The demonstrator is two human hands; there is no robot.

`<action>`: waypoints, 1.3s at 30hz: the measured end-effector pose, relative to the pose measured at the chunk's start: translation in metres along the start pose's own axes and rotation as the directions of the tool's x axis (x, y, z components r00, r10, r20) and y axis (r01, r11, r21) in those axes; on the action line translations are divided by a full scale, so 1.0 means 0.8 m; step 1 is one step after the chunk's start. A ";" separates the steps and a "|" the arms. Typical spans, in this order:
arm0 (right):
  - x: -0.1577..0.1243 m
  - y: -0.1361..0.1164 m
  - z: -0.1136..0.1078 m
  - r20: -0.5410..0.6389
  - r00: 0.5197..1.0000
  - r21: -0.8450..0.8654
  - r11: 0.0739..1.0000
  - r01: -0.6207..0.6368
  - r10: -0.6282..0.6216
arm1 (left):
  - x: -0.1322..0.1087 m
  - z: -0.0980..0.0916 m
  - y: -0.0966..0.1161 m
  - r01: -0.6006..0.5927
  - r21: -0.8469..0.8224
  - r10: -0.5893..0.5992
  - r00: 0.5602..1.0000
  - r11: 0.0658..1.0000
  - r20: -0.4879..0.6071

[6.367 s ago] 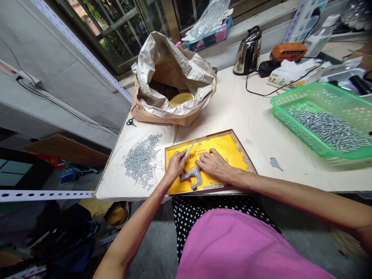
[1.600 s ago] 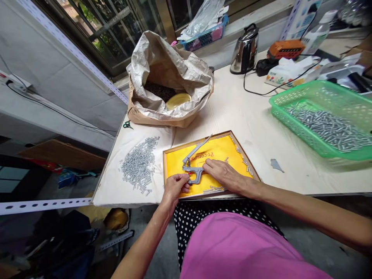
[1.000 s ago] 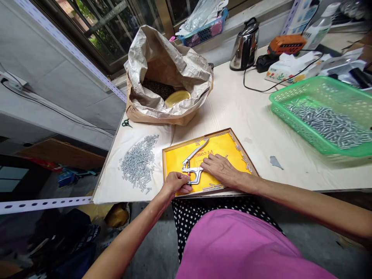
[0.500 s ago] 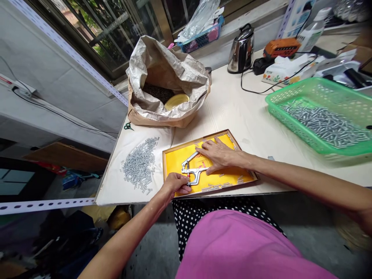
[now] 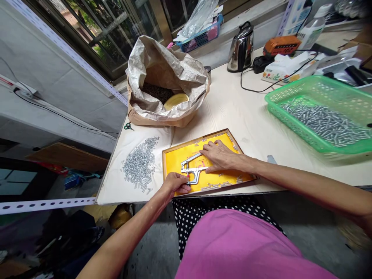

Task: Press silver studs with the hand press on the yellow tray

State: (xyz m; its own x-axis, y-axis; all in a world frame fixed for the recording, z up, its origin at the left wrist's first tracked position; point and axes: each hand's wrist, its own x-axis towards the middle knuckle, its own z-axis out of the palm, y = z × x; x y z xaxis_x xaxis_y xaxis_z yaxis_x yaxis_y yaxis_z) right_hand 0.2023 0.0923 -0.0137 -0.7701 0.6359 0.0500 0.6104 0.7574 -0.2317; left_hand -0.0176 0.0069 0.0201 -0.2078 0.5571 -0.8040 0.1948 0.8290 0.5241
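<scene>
A pair of silver snap-fastener pliers (image 5: pixel 198 175) lies over a shallow tray with a yellow bottom (image 5: pixel 177 162). My right hand (image 5: pixel 219 156) is wrapped around the ends of its handles, fingers over the upper one. At the jaws, my left hand (image 5: pixel 176 183) is closed in a pinch; whatever its fingertips hold is too small and covered to make out. Short silver metal pins (image 5: pixel 216 186) lie in the tray, mostly along its edges. To the left, a loose heap of similar silver pins (image 5: pixel 140 164) rests on the pale tabletop.
Behind the tray stands an open woven sack (image 5: pixel 168 116) with dark small pieces and a yellow dish (image 5: pixel 176 101). A green plastic basket (image 5: pixel 308 141) of silver pins is at right. Farther back are a kettle (image 5: pixel 240 48) and a cable. Small green scissors (image 5: pixel 128 126) lie near the left edge.
My right fingers have curled in slightly and the upper handle sits a little lower, nearer the other. My left hand stays at the jaws.
</scene>
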 end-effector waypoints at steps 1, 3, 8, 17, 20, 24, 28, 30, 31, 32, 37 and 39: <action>-0.001 0.000 0.001 -0.005 1.000 0.006 1.000 -0.001 0.001 | -0.001 0.000 0.000 0.003 -0.005 -0.003 1.000 1.000 -0.001; -0.003 -0.001 0.004 -0.017 1.000 0.024 1.000 -0.005 0.005 | -0.002 0.001 0.000 0.012 0.005 -0.012 1.000 1.000 -0.006; -0.008 -0.006 0.007 -0.035 0.999 0.066 0.998 -0.016 0.019 | -0.012 0.004 -0.007 -0.236 0.421 0.333 0.927 0.876 -0.173; -0.016 -0.031 -0.008 -0.092 0.996 0.063 0.998 0.008 -0.002 | 0.023 0.042 0.016 -0.622 0.780 0.810 0.493 0.071 0.320; -0.017 -0.039 -0.011 -0.055 0.998 0.029 0.999 -0.034 0.036 | 0.027 0.043 0.018 -0.589 0.807 0.803 0.496 0.032 0.331; -0.014 -0.047 -0.012 0.013 0.997 -0.071 0.995 -0.075 0.076 | 0.017 0.040 0.018 -0.519 0.855 0.810 0.510 0.022 0.289; -0.008 -0.042 -0.008 0.057 0.998 -0.117 0.993 0.015 -0.008 | 0.013 0.043 0.024 -0.467 0.884 0.811 0.519 0.003 0.271; -0.006 -0.038 -0.004 0.052 0.998 -0.121 0.992 0.040 -0.034 | 0.015 0.045 0.027 -0.455 0.891 0.799 0.532 -0.012 0.283; -0.006 -0.036 -0.002 0.048 0.998 -0.118 0.992 0.047 -0.041 | 0.017 0.046 0.028 -0.450 0.893 0.792 0.538 -0.021 0.289; -0.006 -0.034 -0.001 0.044 0.998 -0.114 0.992 0.048 -0.044 | 0.018 0.046 0.028 -0.445 0.895 0.787 0.542 -0.029 0.295; -0.011 -0.024 0.000 -0.059 0.998 -0.079 0.997 -0.013 0.009 | 0.027 0.045 0.021 -0.454 0.889 0.833 0.468 -0.058 0.294; -0.014 -0.015 -0.002 -0.108 0.994 -0.063 0.998 -0.019 0.013 | 0.031 0.045 0.015 -0.498 0.861 0.874 0.370 -0.101 0.316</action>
State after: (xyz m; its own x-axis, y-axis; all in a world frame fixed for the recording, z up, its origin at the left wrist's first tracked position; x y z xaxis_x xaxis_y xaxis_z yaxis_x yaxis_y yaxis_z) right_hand 0.2040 0.0759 -0.0100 -0.7379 0.6577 0.1515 0.6357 0.7527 -0.1712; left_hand 0.0142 0.0285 -0.0037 0.3962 0.9154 0.0720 0.9095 -0.4020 0.1059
